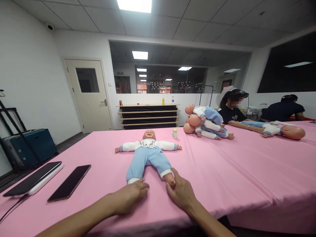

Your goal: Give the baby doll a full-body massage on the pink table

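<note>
The doll (148,152) looks light, and its middle is likely soft and squashy under the clothes. Its round head (149,134) and bare feet seem to be made of hard, smooth stuff, so they may slip a bit in the fingers. It should not break easily. A good place to take hold is around the tummy or the thick legs, where the cloth gives some grip; a foot is small but easy to pinch. The doll lies on its back on the pink surface (222,174), with its feet toward the person and its arms spread out wide. It wears a white top (148,143) with a cartoon animal face on the front, and blue pants (148,156) with white cuffs. Its face points up, and its legs are apart. The right hand (182,193) holds one bare foot (170,179) between thumb and fingers. The left hand (131,198) is bent over the end of the other leg; its own back hides that foot, so I can't tell whether it grips it or just rests there. A small bottle (174,134) with a green top stands near the doll's head.
</note>
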Demonstrator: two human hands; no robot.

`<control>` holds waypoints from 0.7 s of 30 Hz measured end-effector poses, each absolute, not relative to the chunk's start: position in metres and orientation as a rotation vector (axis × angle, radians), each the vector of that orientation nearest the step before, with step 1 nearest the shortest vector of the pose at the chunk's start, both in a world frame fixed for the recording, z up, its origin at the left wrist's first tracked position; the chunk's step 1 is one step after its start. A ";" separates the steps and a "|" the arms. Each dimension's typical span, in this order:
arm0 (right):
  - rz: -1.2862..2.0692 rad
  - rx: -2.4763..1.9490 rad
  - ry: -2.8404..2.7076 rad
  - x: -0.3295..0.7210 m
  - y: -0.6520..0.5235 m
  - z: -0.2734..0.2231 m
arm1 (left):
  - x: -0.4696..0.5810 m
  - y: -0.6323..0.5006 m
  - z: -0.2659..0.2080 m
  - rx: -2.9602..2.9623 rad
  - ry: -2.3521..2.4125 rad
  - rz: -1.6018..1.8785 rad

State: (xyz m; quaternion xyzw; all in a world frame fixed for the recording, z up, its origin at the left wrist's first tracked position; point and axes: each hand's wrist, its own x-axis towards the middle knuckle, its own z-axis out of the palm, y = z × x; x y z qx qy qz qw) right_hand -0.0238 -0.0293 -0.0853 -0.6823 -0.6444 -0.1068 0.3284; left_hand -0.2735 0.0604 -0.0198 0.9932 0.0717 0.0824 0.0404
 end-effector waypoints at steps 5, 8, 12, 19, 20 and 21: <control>-0.240 -1.782 -1.717 -0.023 -0.033 -0.080 | -0.277 0.058 -0.017 3.091 0.264 0.150; -0.222 -1.771 -1.722 -0.021 -0.032 -0.082 | -0.282 0.061 -0.024 3.128 0.361 0.216; -0.195 -1.720 -1.729 -0.018 -0.029 -0.086 | -0.284 0.063 -0.036 3.155 0.388 0.264; -0.141 -1.684 -1.742 -0.020 -0.027 -0.090 | -0.280 0.078 -0.061 3.268 0.174 0.576; -0.149 -1.678 -1.740 -0.020 -0.026 -0.093 | -0.279 0.082 -0.067 3.275 0.124 0.709; -0.152 -1.678 -1.739 -0.019 -0.025 -0.097 | -0.277 0.086 -0.074 3.274 0.083 0.827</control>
